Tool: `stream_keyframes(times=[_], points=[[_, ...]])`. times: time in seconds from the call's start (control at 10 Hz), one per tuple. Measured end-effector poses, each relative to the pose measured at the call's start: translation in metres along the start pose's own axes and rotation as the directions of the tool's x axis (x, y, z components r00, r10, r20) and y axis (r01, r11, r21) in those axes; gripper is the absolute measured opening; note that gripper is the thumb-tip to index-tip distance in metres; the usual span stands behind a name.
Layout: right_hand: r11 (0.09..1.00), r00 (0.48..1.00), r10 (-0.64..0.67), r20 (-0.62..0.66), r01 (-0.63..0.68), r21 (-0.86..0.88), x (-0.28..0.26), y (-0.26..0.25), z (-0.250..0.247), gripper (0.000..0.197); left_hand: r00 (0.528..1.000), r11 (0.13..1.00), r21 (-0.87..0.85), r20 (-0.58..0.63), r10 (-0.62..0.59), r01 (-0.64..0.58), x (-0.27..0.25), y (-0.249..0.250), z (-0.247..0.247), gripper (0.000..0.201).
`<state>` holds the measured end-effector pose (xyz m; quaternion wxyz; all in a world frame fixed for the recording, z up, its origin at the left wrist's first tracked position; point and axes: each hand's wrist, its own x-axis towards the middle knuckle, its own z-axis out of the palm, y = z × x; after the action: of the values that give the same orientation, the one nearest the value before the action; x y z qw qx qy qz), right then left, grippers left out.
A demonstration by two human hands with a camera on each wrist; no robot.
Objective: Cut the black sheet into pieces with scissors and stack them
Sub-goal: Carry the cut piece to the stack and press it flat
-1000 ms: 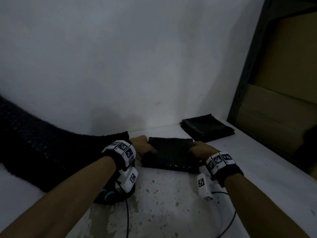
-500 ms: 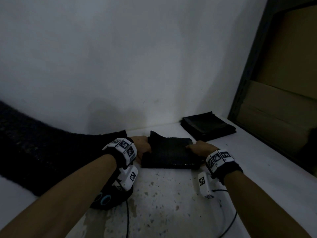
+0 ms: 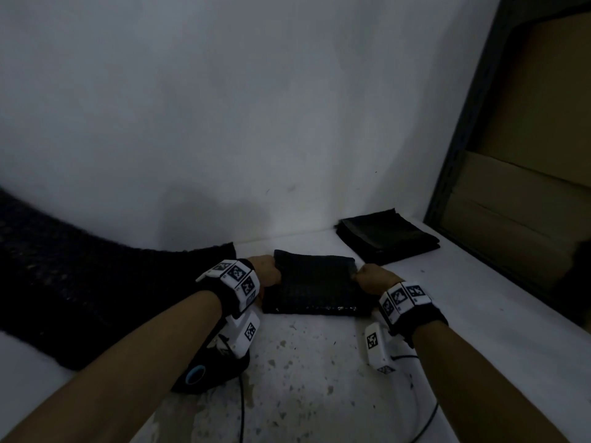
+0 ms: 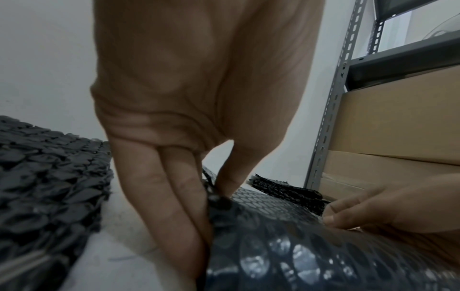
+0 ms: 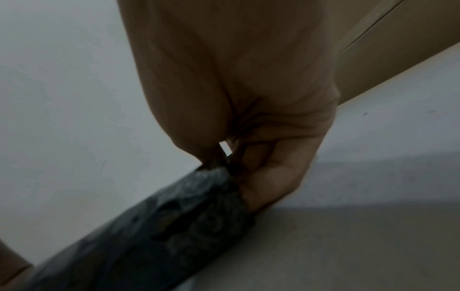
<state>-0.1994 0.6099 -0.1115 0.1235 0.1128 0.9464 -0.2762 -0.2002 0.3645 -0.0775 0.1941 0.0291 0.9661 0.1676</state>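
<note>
No brand name or readable writing shows anywhere; the only printed marks are the black-and-white square codes on the white wrist bands [image 3: 237, 278] you wear on both forearms. You hold a cut piece [image 3: 315, 284] of black bubble-textured sheet between your hands, low over the speckled white desk [image 3: 303, 372], its near edge glossy where the light catches the bubbles. Your left hand [image 3: 266, 270] pinches the piece's left edge, thumb on top and fingers [image 4: 159, 196] underneath, as the left wrist view shows plainly. Your right hand [image 3: 372, 278] grips the right edge, thumb and curled fingers [image 5: 273, 177] closed on the material; the right wrist view is dim and blurred, so the exact finger placement is hard to judge. Behind and to the right of the held piece, near the wall [image 3: 256, 107], a stack of black pieces [image 3: 387, 239] lies flat on the desk, apart from your hands. The large uncut black sheet [image 3: 64, 276] spreads across the left side of the desk. Under your left forearm lies a dark object with a blue ring [image 3: 195, 374], possibly the scissors' handle. Cardboard boxes [image 3: 527, 187] sit in a grey metal shelf [image 4: 333, 110] at right.
</note>
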Motion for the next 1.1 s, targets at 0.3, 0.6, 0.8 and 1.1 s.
stream_keyframes(times=[0.3,0.6,0.8,1.1], points=[[1.0,1.0,-0.01,0.013,0.011,-0.024,-0.005,-0.003,-0.002,0.044,0.997,0.979,0.203,-0.076,0.023,-0.007,0.001,0.007,0.001,0.104],[1.0,1.0,0.024,0.019,-0.024,-0.002,-0.014,-0.004,-0.001,0.052,0.964,0.922,0.298,0.17,0.203,-0.246,0.0,0.017,0.018,0.098],[0.982,0.999,0.027,-0.047,-0.035,-0.185,-0.029,-0.018,-0.003,0.078,0.966,0.924,0.289,0.137,0.22,-0.251,-0.002,0.015,0.017,0.097],[0.891,0.964,-0.132,0.233,0.218,-0.397,-0.058,-0.03,-0.009,0.051,0.957,0.909,0.303,0.142,0.253,-0.285,-0.007,0.011,0.013,0.096]])
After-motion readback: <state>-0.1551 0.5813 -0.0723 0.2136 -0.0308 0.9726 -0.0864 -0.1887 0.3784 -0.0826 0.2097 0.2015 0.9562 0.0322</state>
